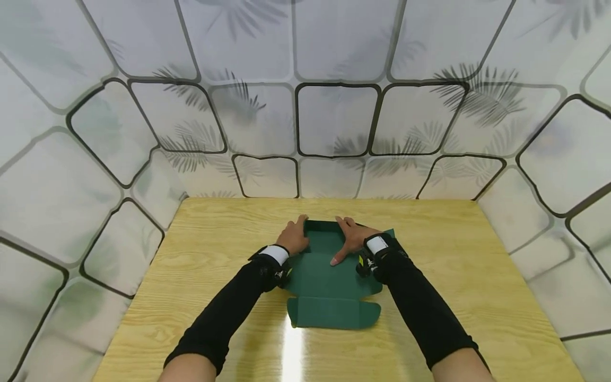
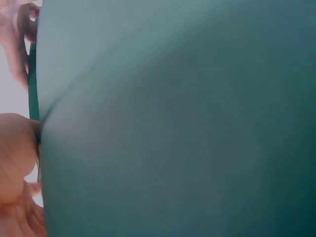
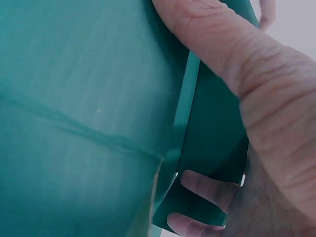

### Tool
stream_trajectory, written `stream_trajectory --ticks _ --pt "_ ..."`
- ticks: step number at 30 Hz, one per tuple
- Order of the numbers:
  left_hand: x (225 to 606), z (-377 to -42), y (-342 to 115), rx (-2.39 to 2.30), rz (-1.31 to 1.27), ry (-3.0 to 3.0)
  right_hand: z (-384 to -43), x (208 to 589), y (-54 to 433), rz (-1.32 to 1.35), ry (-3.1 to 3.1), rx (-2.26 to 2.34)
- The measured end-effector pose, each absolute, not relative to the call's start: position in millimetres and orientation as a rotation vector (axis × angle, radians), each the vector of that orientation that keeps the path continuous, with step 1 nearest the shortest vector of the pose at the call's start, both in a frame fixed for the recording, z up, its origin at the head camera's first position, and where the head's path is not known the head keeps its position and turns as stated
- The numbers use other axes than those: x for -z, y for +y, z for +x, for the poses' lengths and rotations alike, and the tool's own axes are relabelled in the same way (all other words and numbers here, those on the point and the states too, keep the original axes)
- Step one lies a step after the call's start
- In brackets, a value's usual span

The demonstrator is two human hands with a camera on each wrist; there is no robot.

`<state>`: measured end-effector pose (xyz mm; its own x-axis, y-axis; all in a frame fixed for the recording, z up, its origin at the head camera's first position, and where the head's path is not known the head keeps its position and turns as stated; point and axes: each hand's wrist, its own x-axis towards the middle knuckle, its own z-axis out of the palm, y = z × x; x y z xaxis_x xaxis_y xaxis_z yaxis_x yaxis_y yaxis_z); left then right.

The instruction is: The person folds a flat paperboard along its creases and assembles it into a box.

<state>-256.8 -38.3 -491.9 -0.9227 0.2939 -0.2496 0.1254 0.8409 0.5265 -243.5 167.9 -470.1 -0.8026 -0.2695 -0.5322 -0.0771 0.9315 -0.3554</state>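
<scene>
A green cardboard box (image 1: 329,281), partly folded, lies on the table with its front flap laid flat toward me. My left hand (image 1: 293,237) grips its far left corner, fingers along the outer side. At the far right, my right hand (image 1: 355,237) holds the side wall, its thumb reaching over the inner panel. In the right wrist view, the thumb (image 3: 237,54) crosses above the wall and fingertips (image 3: 202,186) touch the dark green side. Green card (image 2: 168,123) fills most of the left wrist view, with part of the left hand (image 2: 17,168) at the edge.
The box stands on a light wood table (image 1: 215,233). Behind and at both sides hangs a patterned curtain (image 1: 334,122) meeting the table's far edge. A small green flap (image 1: 390,232) sticks out at the box's right rear.
</scene>
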Motion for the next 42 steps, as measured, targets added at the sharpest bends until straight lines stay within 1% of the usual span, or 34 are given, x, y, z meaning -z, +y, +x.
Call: stream_trajectory --ticks 4,9,12,13,14,16,19,20,24,29,32,35,37,40,42 --pt "493 -253 -45 -0.708 0.399 2.790 -235 467 169 -0.299 2.536 0.418" --pt "492 -246 -59 -0.460 0.424 2.927 -234 467 171 -0.371 2.667 0.422" --pt "492 -241 -67 -0.365 0.438 2.909 -244 482 179 -0.365 2.730 0.445" --pt "492 -239 -69 -0.359 0.438 2.893 -251 500 186 -0.406 2.776 0.485" --pt "492 -237 -70 -0.357 0.435 2.874 -255 507 189 -0.407 2.794 0.483" --pt "493 -232 -72 -0.372 0.433 2.837 -259 514 193 -0.401 2.813 0.465" --pt "495 -224 -73 -0.392 0.443 2.776 -255 509 193 -0.398 2.831 0.487" --pt "495 -221 -73 -0.398 0.450 2.750 -248 493 188 -0.357 2.802 0.461" --pt "493 -205 -70 -0.486 0.472 2.613 -236 471 183 -0.368 2.768 0.440" --pt "487 -182 -65 -0.604 0.472 2.439 -231 461 175 -0.349 2.698 0.433" --pt "487 -175 -62 -0.582 0.461 2.426 -231 460 170 -0.335 2.678 0.453" --pt "488 -175 -60 -0.519 0.395 2.496 -232 459 166 -0.321 2.664 0.475" --pt "489 -180 -59 -0.541 0.321 2.554 -232 459 163 -0.311 2.650 0.487" --pt "493 -196 -61 -0.707 0.239 2.634 -231 459 159 -0.289 2.635 0.481" --pt "498 -208 -64 -0.837 0.238 2.667 -229 459 157 -0.273 2.621 0.472"
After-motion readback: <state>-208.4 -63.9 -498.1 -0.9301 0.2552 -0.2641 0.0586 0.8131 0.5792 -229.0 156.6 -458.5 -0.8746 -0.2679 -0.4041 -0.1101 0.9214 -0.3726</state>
